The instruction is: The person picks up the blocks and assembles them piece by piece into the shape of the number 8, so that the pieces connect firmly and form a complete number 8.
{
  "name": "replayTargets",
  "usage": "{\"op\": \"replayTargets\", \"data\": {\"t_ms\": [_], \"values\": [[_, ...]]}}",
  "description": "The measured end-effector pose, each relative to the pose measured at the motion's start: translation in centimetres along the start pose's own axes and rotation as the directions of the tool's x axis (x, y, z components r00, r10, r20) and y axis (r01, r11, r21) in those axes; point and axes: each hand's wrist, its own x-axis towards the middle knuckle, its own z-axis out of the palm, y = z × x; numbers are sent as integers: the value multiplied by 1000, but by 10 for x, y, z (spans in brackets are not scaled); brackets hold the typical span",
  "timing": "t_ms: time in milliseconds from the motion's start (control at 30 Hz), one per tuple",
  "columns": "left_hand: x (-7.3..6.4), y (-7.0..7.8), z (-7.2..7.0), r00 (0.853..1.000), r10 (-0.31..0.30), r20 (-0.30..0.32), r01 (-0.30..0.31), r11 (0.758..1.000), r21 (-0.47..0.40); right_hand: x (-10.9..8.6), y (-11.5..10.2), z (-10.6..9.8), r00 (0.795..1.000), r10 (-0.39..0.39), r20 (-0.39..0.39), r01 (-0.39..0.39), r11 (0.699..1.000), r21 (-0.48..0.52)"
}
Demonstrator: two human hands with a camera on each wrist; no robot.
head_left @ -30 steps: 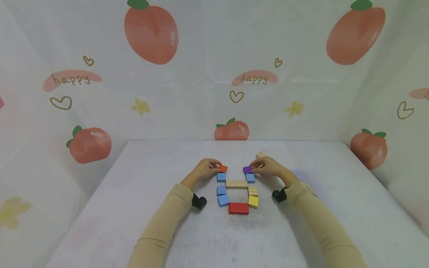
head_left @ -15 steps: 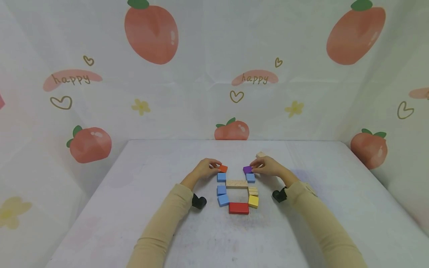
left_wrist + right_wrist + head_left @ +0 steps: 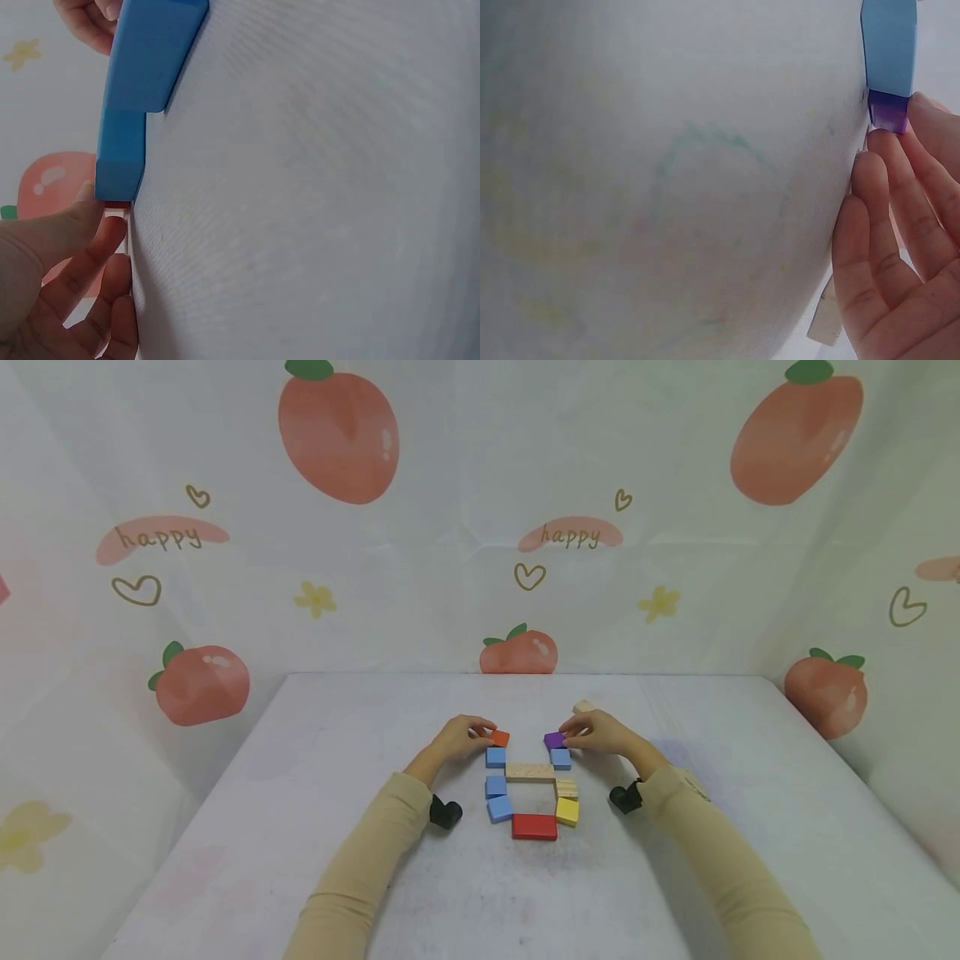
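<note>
At the far left of a ring of wooden blocks, my left hand pinches an orange block between thumb and fingers. In the left wrist view that block is mostly hidden behind the blue blocks. Across from it, my right hand pinches a purple block, which touches a light blue block. The right wrist view shows the purple block's end between my thumb and fingers. Another blue block lies just in front of the orange one. Both held blocks rest on the table.
A long plain wood block bridges the two sides. Nearer lie two blue blocks, a striped wood block, a yellow block and a red block. Behind my right hand sits a loose wood block on the white table.
</note>
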Motion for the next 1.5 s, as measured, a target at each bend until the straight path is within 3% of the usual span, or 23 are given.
{"op": "replayTargets", "data": {"t_ms": [167,533,1500], "values": [[0,0,0,1000,-13,3,13,1000,-8,1,7,-2,996,-92,11,92,996,14],[-2,2,0,999,-33,12,33,999,-3,0,-1,3,1000,15,-12,-15,999,-30],[-1,1,1,1000,-14,8,14,1000,-12,0,-4,1,1000,15,0,-15,999,-38]]}}
